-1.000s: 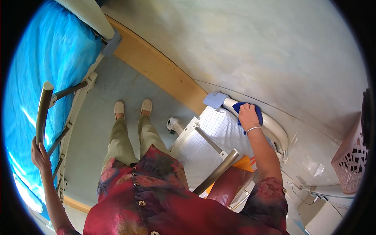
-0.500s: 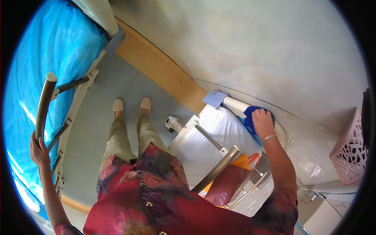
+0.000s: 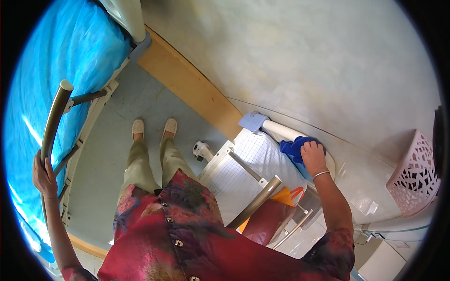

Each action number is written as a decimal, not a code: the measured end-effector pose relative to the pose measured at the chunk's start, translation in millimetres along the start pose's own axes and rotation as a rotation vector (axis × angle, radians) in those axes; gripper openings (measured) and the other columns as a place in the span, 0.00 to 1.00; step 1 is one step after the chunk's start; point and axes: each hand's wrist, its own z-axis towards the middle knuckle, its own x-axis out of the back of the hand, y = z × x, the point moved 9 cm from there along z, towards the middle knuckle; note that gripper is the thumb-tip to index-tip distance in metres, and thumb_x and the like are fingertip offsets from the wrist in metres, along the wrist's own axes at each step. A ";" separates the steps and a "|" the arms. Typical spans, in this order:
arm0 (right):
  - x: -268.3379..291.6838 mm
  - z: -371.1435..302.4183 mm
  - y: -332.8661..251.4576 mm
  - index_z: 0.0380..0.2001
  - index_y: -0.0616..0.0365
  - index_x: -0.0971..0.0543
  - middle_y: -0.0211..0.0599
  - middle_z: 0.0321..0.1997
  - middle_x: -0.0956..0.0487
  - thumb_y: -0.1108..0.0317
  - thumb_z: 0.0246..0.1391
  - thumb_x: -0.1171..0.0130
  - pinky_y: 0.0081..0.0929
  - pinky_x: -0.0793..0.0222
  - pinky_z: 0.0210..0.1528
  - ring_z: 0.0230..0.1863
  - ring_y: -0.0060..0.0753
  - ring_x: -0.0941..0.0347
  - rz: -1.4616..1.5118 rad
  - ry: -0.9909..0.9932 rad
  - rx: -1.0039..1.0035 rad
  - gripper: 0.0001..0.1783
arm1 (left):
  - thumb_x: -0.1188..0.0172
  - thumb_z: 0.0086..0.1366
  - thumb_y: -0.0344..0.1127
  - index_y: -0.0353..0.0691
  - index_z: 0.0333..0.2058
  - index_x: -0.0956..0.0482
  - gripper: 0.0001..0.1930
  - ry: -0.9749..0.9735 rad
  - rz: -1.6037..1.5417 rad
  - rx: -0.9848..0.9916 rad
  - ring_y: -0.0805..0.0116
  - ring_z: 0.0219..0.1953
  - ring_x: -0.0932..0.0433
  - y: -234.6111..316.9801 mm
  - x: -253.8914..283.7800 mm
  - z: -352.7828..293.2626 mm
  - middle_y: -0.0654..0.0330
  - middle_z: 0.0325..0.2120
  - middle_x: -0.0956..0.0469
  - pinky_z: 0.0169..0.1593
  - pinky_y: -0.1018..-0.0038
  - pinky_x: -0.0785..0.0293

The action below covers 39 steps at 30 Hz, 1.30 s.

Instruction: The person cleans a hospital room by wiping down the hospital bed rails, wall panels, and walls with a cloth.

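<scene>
My left hand is closed round the bronze-coloured side rail of the bed on the left, which has a bright blue cover. On the right, my right hand grips a dark blue cloth. The cloth rests on the top bar of a cream bed end board beside the wall; some of it is bunched under my fingers. Next to that board lies a white checked sheet on the second bed.
The second bed's side rail stands close to my body. A red and orange bag is beside it. A pink lattice basket hangs at the far right. A white bed castor stands on the grey floor.
My right hand and the blue cloth have shifted slightly left along the end board, and the cloth is more bunched. My left hand stays on the rail. The whole view has shifted a little.
</scene>
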 end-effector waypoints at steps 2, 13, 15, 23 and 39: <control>1.1 7.6 -2.7 0.27 0.51 0.25 0.29 0.30 0.31 0.66 0.43 0.50 0.31 0.40 0.35 0.37 0.32 0.36 0.034 0.038 -0.033 0.07 | 0.55 0.65 0.42 0.39 0.47 0.30 0.17 0.009 0.000 0.013 0.57 0.37 0.23 -1.5 -1.2 0.2 0.50 0.36 0.24 0.38 0.69 0.28; 2.8 18.3 6.0 0.28 0.52 0.25 0.30 0.33 0.30 0.66 0.45 0.52 0.32 0.41 0.39 0.39 0.33 0.36 0.099 0.028 -0.073 0.07 | 0.55 0.65 0.41 0.39 0.48 0.30 0.17 -0.008 -0.033 0.056 0.58 0.36 0.23 -7.0 -1.1 -0.6 0.51 0.36 0.24 0.37 0.70 0.28; 2.0 15.2 6.2 0.30 0.52 0.25 0.31 0.34 0.29 0.66 0.46 0.53 0.32 0.41 0.40 0.40 0.33 0.36 0.070 0.087 -0.061 0.08 | 0.55 0.65 0.41 0.40 0.48 0.30 0.17 0.003 -0.009 0.035 0.57 0.36 0.23 -6.8 -1.5 -1.6 0.51 0.36 0.24 0.37 0.70 0.28; -86.2 105.0 -59.6 0.41 0.59 0.25 0.37 0.43 0.27 0.65 0.50 0.56 0.38 0.46 0.49 0.48 0.37 0.37 -0.082 -0.155 0.053 0.17 | 0.56 0.65 0.40 0.38 0.49 0.31 0.17 0.012 -0.021 0.081 0.59 0.36 0.23 -34.2 -11.7 -8.3 0.49 0.36 0.25 0.38 0.70 0.29; -72.4 93.0 -25.3 0.41 0.49 0.28 0.38 0.40 0.28 0.64 0.53 0.58 0.51 0.43 0.44 0.44 0.42 0.35 -0.007 -0.199 -0.278 0.14 | 0.57 0.65 0.41 0.38 0.48 0.30 0.17 -0.028 -0.056 0.123 0.61 0.34 0.23 -16.2 -6.7 -3.1 0.50 0.35 0.25 0.36 0.70 0.29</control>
